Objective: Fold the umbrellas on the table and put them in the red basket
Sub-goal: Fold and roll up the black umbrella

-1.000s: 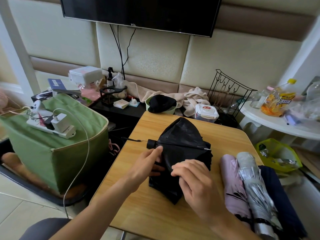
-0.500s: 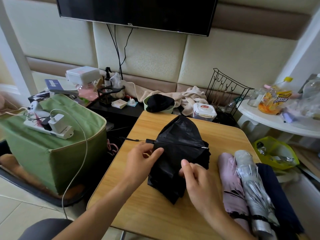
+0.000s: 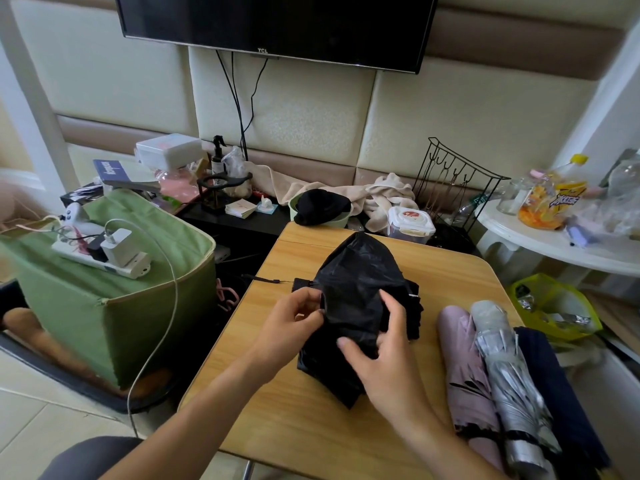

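Observation:
A black umbrella (image 3: pixel 360 292) lies loosely collapsed in the middle of the wooden table (image 3: pixel 304 420), its handle and wrist strap pointing left. My left hand (image 3: pixel 294 323) pinches the black fabric at the umbrella's left edge, near the handle. My right hand (image 3: pixel 377 355) has its fingers curled round a fold of the fabric on the near right side. Three folded umbrellas lie side by side at the table's right: a pink one (image 3: pixel 464 368), a silver one (image 3: pixel 512 386) and a dark navy one (image 3: pixel 554 382). No red basket is in view.
A green fabric box (image 3: pixel 114 306) with a power strip and charger on top stands left of the table. Behind the table are a green bowl with a black cloth (image 3: pixel 322 209), a wipes container (image 3: pixel 410 221) and a wire rack (image 3: pixel 453 188). A white side table (image 3: pixel 561 251) stands right.
My left hand moved from the handle onto the fabric edge. My right hand shifted forward and curled round a fold. The canopy has been gathered over the shaft, which no longer shows.

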